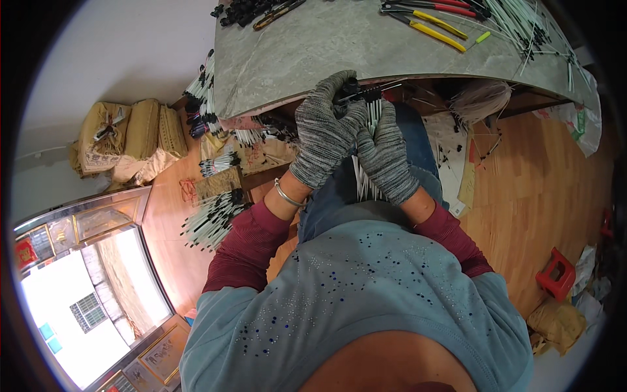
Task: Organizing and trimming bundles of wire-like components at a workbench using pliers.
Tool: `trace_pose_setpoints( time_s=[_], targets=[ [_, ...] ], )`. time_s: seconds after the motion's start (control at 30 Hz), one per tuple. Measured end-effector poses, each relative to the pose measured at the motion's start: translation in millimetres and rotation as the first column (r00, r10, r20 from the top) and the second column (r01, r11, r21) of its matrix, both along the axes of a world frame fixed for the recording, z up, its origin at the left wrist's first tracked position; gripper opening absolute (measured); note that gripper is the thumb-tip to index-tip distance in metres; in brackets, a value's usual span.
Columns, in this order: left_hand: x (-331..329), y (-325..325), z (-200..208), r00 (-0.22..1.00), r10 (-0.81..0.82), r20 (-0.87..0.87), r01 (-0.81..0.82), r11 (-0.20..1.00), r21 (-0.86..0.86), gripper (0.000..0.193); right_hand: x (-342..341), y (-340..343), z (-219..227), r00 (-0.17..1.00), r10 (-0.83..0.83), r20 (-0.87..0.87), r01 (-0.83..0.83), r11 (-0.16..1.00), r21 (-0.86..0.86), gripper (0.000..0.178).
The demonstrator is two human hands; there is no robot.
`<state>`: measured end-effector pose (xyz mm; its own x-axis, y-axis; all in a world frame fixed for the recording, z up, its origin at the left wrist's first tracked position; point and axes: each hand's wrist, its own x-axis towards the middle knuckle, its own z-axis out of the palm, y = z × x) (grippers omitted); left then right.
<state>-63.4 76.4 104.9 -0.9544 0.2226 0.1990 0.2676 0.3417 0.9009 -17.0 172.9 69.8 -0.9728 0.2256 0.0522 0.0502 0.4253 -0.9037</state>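
Observation:
Both my hands wear grey knitted gloves and meet over my lap at the table's near edge. My right hand (390, 157) is closed around a bundle of thin white rods with black ends (373, 117). The rods' lower ends run down toward my belly, and the black ends point toward the table. My left hand (330, 134) is closed at the black ends, its fingertips pressed against them. Something dark sits between its thumb and fingers, too hidden to name. A thin rod sticks out to the right across the top of the bundle.
Pliers with yellow handles (437, 36) and more white rods (522, 26) lie on the grey stone-look table (326, 49). Rod bundles (212, 219) cover the floor at the left, near brown sacks (127, 137). A red stool (556, 274) stands at the right.

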Motion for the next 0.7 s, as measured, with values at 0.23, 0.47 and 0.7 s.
trace_pose_setpoints(
  time_s=[0.23,0.47,0.7],
  targets=[
    [-3.7,-5.8,8.4,0.99,-0.079,0.117,0.071,0.995,0.075,0.034,0.8,0.4,6.4,1.0,-0.008,0.004,0.008,1.0,-0.03,0.051],
    [-10.3,-11.7,11.5,0.872,-0.326,0.367,0.179,0.907,0.381,0.034,-8.7,12.5,-31.0,0.995,0.1,0.027,-0.089,0.959,-0.27,0.049],
    [-9.2,-10.8,15.5,0.865,-0.336,0.373,0.208,0.916,0.344,0.035,-7.7,17.8,2.1,0.98,0.134,0.15,-0.102,0.974,-0.202,0.041]
  ],
)
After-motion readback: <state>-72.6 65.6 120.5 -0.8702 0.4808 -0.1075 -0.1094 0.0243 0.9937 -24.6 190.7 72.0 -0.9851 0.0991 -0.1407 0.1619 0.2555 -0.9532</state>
